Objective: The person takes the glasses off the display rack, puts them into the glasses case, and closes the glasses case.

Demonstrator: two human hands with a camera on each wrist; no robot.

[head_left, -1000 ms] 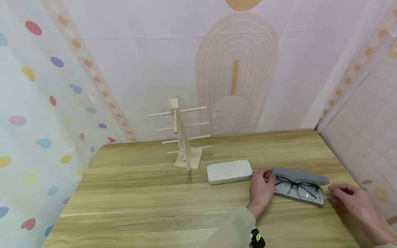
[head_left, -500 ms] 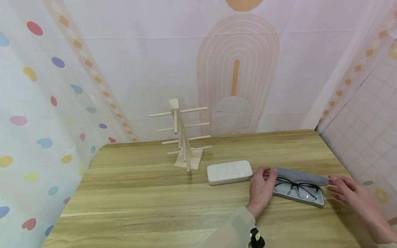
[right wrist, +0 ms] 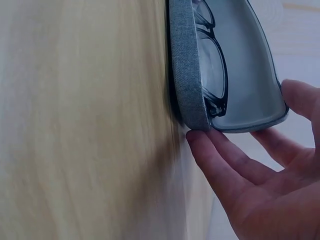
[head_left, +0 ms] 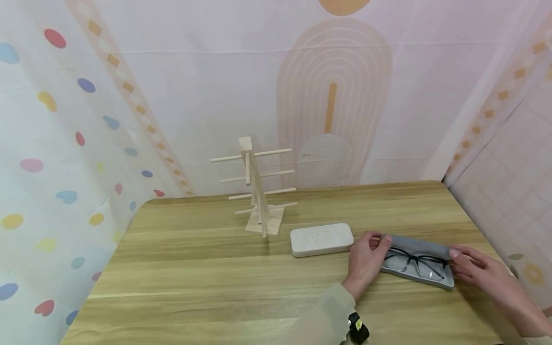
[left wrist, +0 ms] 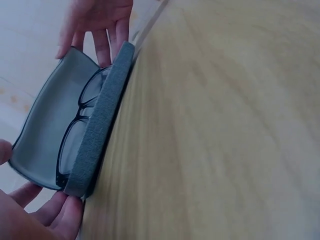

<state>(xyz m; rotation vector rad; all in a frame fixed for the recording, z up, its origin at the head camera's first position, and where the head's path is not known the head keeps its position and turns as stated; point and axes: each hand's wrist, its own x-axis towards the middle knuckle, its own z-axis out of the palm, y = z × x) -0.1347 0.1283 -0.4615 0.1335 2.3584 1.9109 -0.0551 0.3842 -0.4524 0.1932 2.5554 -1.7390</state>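
A grey glasses case [head_left: 418, 245] lies with its lid raised at the right side of the table. Inside it rests a pair of black-framed glasses [head_left: 417, 259], the lenses clear. My left hand [head_left: 365, 258] holds the case's left end, thumb on the lid's edge and fingers at the end wall. At the opposite end, my right hand [head_left: 483, 274] has its thumb on the lid's edge. In the right wrist view, the fingertips [right wrist: 197, 140] of that hand touch the base of the case [right wrist: 186, 65]. The left wrist view shows both hands at the two ends of the case [left wrist: 100, 130].
Left of my left hand lies a closed white speckled case [head_left: 322, 240]. Farther back stands a wooden rack [head_left: 258, 191] with several pegs sticking out. The wooden table [head_left: 194, 278] ends at a patterned cloth wall [head_left: 215, 96] behind.
My right hand has moved left and up onto the lid's right corner, from beside the case. The left thumb has shifted slightly onto the lid. The lid stands at a similar angle.
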